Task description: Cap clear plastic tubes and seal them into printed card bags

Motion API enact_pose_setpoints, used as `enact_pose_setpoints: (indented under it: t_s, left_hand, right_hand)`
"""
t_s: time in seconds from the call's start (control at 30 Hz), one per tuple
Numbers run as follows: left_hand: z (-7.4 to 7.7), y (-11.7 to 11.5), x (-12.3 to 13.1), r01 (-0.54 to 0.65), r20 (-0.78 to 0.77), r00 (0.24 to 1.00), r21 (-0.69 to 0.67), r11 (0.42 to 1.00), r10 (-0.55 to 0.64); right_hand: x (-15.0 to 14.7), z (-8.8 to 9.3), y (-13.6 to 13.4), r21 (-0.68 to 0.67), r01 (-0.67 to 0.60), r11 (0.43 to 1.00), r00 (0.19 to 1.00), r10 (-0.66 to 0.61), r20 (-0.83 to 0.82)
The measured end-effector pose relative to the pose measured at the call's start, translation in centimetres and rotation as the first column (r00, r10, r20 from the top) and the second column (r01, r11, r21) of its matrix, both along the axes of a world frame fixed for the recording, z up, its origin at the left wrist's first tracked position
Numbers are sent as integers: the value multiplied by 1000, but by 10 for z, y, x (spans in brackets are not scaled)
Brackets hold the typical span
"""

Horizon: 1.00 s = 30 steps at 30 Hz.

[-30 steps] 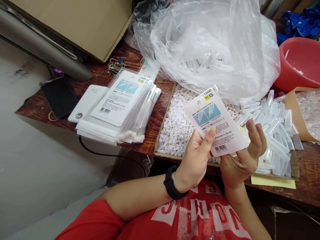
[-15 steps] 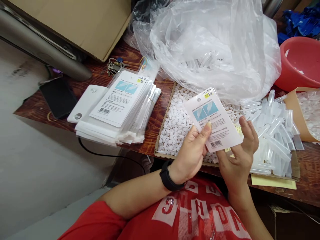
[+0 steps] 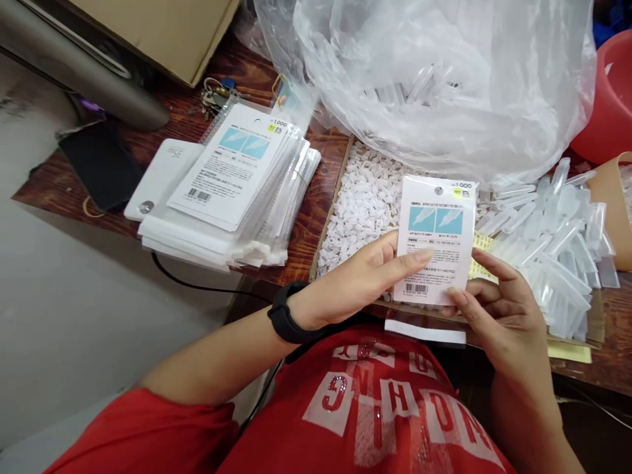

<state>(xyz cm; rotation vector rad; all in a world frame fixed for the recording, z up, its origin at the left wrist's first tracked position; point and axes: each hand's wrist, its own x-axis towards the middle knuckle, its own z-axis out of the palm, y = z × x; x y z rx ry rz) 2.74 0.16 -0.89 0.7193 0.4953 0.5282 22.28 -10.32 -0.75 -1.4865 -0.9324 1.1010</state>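
My left hand (image 3: 368, 276) pinches the left edge of a small printed packet in a clear sleeve (image 3: 437, 240), thumb on its face. My right hand (image 3: 503, 309) grips the packet's lower right corner, fingers curled under it. The packet stands upright over the front edge of a shallow cardboard tray (image 3: 330, 217). The tray holds small white caps (image 3: 360, 204) on the left and clear plastic tubes (image 3: 557, 243) on the right. A white flap (image 3: 424, 331) hangs below the packet.
A stack of the same sleeved packets (image 3: 237, 191) lies to the left on the wooden table (image 3: 316, 191). A large clear plastic bag (image 3: 444, 85) sits behind the tray. A red basin (image 3: 609, 105), keys (image 3: 214, 95), a black phone (image 3: 101, 164) and a cardboard box (image 3: 158, 29) surround them.
The packet turned from tilted to upright and came nearer my body. Both hands shifted their grip to its lower edge. The camera moved down and right.
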Motion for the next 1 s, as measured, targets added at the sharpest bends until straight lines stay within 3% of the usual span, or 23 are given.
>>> enact_pose_setpoints:
  t_s: [0.17,0.33,0.4,0.57,0.77,0.87,1.0]
  left_hand:
    - [3,-5,-7,4,-78,997,-75,997,-10]
    - [1,-8,-10,-81,-164,985,-115,990,61]
    - [0,-7,-14,-66,-167,985,-78,995,52]
    - [5,1,-21,-200,-223,949,110,974,221]
    - [7,1,-10,-43,-206,978,-19,999,39]
    - [4,-1,-7,-19,-203,979,-12,1000,16]
    - [1,0,-9,-32,-261,965,34,999,39]
  right_hand:
    - [11,-2,0,22,29,999,998,-30,49]
    - [11,1,-4,-157,-26,987,1000,28,9]
    - [11,1,-7,-191,27,981,999,-18,45]
    - [23,-5,-9,-72,86,994,984,-74,159]
    - [21,-4,-11,-73,88,993,989,-78,124]
    - [16,-1,-11,-111,110,988,986,-94,135]
    - [22,-1,-6,-90,-42,995,983,57,173]
